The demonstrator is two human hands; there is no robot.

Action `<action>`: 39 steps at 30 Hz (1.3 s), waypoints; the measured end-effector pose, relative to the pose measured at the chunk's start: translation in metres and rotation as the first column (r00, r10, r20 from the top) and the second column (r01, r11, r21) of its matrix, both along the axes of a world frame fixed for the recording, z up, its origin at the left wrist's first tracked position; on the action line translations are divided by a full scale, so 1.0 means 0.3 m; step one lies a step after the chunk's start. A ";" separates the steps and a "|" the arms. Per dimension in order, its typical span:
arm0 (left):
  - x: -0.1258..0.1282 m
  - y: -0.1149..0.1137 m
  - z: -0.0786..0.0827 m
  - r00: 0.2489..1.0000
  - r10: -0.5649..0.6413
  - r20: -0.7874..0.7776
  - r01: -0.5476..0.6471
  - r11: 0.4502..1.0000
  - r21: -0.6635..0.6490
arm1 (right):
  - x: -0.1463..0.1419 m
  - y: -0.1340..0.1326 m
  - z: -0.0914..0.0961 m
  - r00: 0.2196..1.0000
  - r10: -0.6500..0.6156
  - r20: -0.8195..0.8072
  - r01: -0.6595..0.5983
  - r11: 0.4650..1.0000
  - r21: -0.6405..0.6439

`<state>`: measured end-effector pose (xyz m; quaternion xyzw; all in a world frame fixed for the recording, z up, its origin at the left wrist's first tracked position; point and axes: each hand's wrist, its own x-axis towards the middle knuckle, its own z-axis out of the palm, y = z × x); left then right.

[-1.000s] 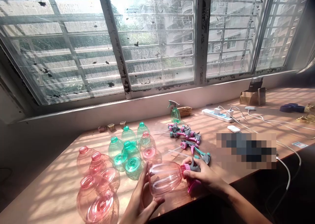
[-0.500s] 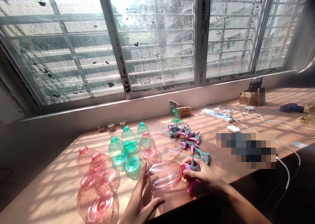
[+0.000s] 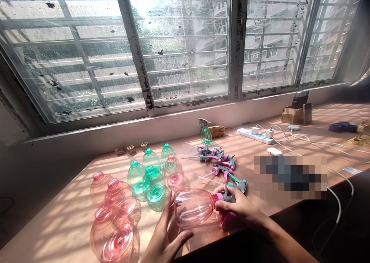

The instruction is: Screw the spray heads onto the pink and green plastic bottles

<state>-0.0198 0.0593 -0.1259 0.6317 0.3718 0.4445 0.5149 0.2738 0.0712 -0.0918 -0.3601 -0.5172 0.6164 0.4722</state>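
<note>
My left hand (image 3: 166, 236) cups the base of the clear pink plastic bottle (image 3: 193, 207), held sideways at the wooden table's (image 3: 58, 224) near edge, my right hand (image 3: 239, 207) clamped on its pink-and-grey trigger spray head (image 3: 225, 199); one small green sprayer bottle (image 3: 206, 133) appears finished, with the capless pink and green bottles (image 3: 115, 234) left.

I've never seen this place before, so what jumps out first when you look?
The see-through pink bottle held sideways at the near table edge stands out first, with the left hand cupping its base and the right hand gripping the pink-and-grey sprayer top at its neck. Just left of it sits a sunlit cluster of empty pink bottles and green bottles, below the big grimy window.
</note>
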 end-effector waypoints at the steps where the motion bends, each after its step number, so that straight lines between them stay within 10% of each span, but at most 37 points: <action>1: 0.002 -0.003 0.003 1.000 -0.009 0.027 0.010 1.000 -0.025 | -0.001 0.000 -0.001 1.000 -0.002 -0.001 0.002 1.000 0.004; 39: 0.004 -0.002 0.039 0.994 0.078 -0.072 -0.071 0.993 0.093 | 0.002 0.004 -0.001 1.000 0.003 0.030 -0.003 1.000 0.012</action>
